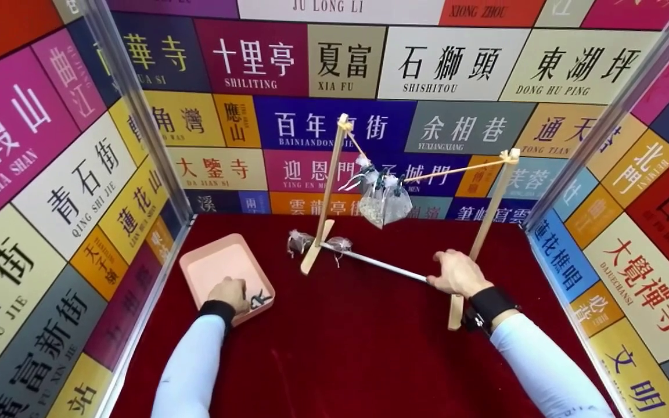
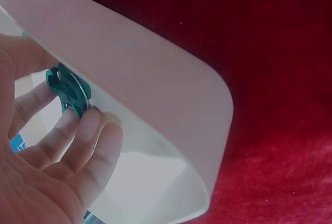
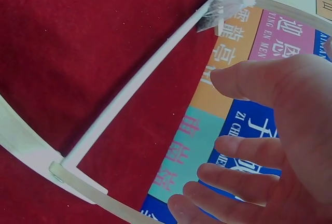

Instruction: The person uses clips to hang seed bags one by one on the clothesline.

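Pinching a dark green clip (image 2: 70, 89) between thumb and fingertips, the left hand (image 1: 230, 293) reaches into the pink tray (image 1: 212, 261) beside the left edge of the table (image 1: 369, 354); more clips (image 1: 262, 297) lie in the tray's near right corner. The right hand (image 1: 456, 271) is beside the right post (image 1: 488, 215), fingers spread and thumb well apart, with nothing between them; whether its edge touches the wood I cannot tell.

That nearness looks the likeliest trouble: a sideways brush of the wrist could knock the post, whose foot is only a narrow bar, and set the hanging pouches (image 1: 384, 203) swinging. They bunch at the low point of the sagging cord (image 1: 456, 171), so added weight might draw the posts inward or tangle the ribbons. The clip, small and curved, could slip if it catches the tray's wall.

The posts, left one (image 1: 331, 180) included, are pale, square-cut wood; a slim, smooth white rod (image 1: 381, 264) runs between their feet. The pouches are sheer, crinkled gauze, and two smaller ones (image 1: 298, 242) rest by the left foot, toward the table's far edge. The tray is smooth with rounded corners, the table's covering deep red and velvety
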Motion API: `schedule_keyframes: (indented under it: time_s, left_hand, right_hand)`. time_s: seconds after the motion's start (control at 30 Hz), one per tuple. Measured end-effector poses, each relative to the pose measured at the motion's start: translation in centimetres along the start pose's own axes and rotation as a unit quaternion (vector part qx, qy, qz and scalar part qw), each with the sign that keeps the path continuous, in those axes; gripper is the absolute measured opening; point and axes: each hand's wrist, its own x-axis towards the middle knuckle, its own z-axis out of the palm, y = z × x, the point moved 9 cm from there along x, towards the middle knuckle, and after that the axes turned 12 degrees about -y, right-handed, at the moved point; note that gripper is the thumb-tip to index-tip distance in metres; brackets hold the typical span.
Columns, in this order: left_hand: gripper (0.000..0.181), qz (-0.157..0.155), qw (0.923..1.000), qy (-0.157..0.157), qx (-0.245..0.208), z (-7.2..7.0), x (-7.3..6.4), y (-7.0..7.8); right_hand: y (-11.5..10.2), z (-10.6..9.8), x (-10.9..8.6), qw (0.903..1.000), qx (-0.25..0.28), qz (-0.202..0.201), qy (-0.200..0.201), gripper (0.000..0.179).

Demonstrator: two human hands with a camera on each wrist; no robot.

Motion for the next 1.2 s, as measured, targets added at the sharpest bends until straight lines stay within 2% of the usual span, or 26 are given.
schedule_keyframes:
  time_s: [0.17, 0.3, 0.37, 0.43, 0.5, 0.57, 0.63, 0.73, 0.9, 1.0, 1.1, 1.2]
  left_hand:
    - [0.037, -0.025, 0.9995, 0.010, -0.018, -0.1, -0.3, -0.5]
    - [0.038, -0.024, 0.9966, 0.046, -0.063, -1.1, -0.1, -0.3]
    - [0.035, -0.019, 0.9936, 0.079, -0.079, -1.3, 0.6, -0.5]
    - [0.033, -0.007, 0.9899, 0.123, -0.070, -0.5, 2.2, -1.6]
    - [0.030, 0.002, 0.9866, 0.154, -0.054, 0.7, 3.6, -2.5]
    - [0.027, 0.010, 0.9861, 0.159, -0.049, 0.7, 3.5, -2.0]
    - [0.023, 0.011, 0.9877, 0.145, -0.058, -0.1, 2.7, -0.9]
    - [0.020, -0.005, 0.9908, 0.113, -0.073, -2.8, 0.7, 2.0]
    - [0.017, -0.018, 0.9937, 0.099, -0.051, -4.8, 0.6, 5.0]
    - [0.016, 0.002, 0.9913, 0.112, -0.068, -5.5, 0.9, 7.0]
    - [0.015, 0.041, 0.9850, 0.131, -0.105, -5.9, 1.2, 9.1]
    - [0.013, 0.080, 0.9783, 0.131, -0.140, -6.0, 1.5, 11.2]
  right_hand:
    - [-0.7, 0.6, 0.1, 0.9999, -0.006, -0.006, -0.009, 0.055]
    - [-1.1, 0.5, 0.1, 0.9999, -0.010, -0.010, -0.007, 0.053]
    - [-1.2, 0.5, 0.1, 0.9999, -0.008, -0.013, -0.005, 0.053]
    - [-1.2, 0.7, 0.1, 0.9999, -0.007, -0.012, -0.006, 0.054]
    - [-1.2, 1.1, 0.0, 0.9998, -0.009, -0.013, -0.011, 0.054]
    - [-1.3, 1.6, -0.1, 0.9996, -0.014, -0.017, -0.016, 0.054]
    - [-1.3, 1.9, -0.1, 0.9995, -0.014, -0.021, -0.018, 0.054]
    - [-1.6, 1.9, 0.1, 0.9996, -0.011, -0.023, -0.014, 0.054]
    - [-1.9, 1.6, 0.2, 0.9997, -0.015, -0.015, -0.008, 0.060]
    - [-2.2, 1.6, 0.2, 0.9998, -0.012, -0.017, -0.004, 0.063]
    - [-2.6, 1.6, 0.0, 0.9995, -0.005, -0.027, 0.013, 0.060]
    - [-3.1, 1.7, -0.1, 0.9987, 0.009, -0.042, 0.028, 0.056]
